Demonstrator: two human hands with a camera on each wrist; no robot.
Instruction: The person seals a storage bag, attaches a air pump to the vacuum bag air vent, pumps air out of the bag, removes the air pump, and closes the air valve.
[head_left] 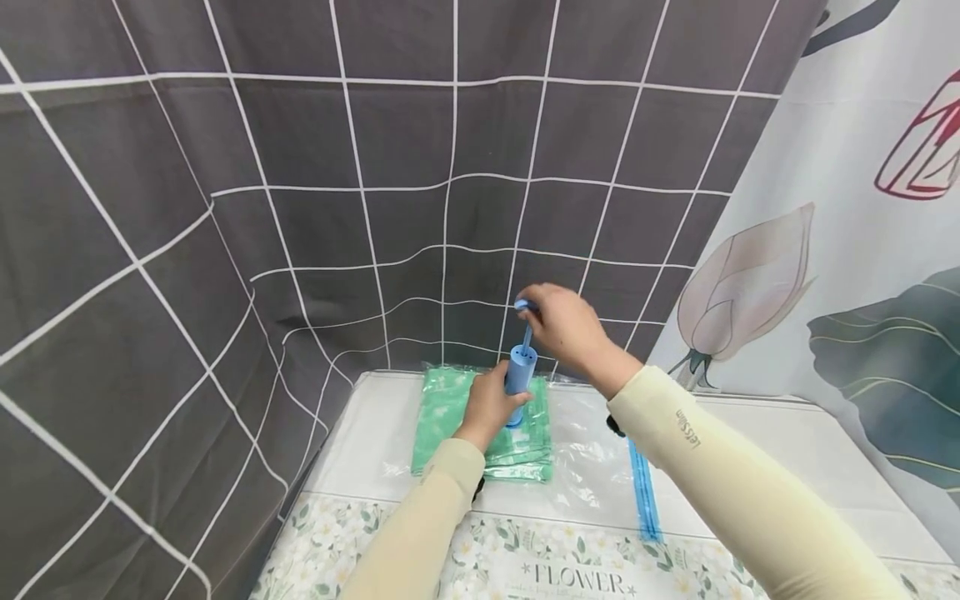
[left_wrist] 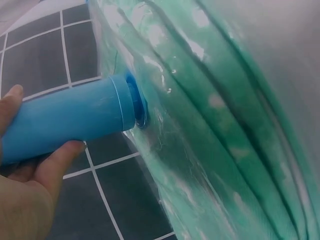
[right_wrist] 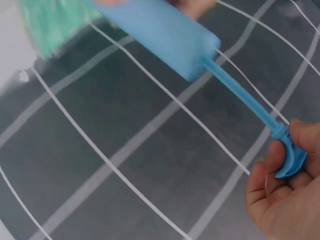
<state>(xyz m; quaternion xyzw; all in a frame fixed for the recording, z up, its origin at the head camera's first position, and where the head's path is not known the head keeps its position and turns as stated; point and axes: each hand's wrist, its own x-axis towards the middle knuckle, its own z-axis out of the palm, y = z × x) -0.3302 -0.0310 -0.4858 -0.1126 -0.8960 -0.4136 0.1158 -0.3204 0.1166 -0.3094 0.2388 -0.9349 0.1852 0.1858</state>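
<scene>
A blue hand pump stands nearly upright over a clear plastic storage bag that holds folded green cloth. My left hand grips the pump's barrel, thumb on one side and fingers on the other. In the left wrist view the barrel's lower end meets a round blue valve on the bag. With my right hand I hold the pump's handle, fingers curled round it. The thin rod is drawn partly out of the barrel's top.
A blue zip strip runs along the bag's right side, under my right forearm. The table carries a white cloth with a floral border. Dark grid-patterned fabric hangs behind and left; a flower-print curtain hangs at right.
</scene>
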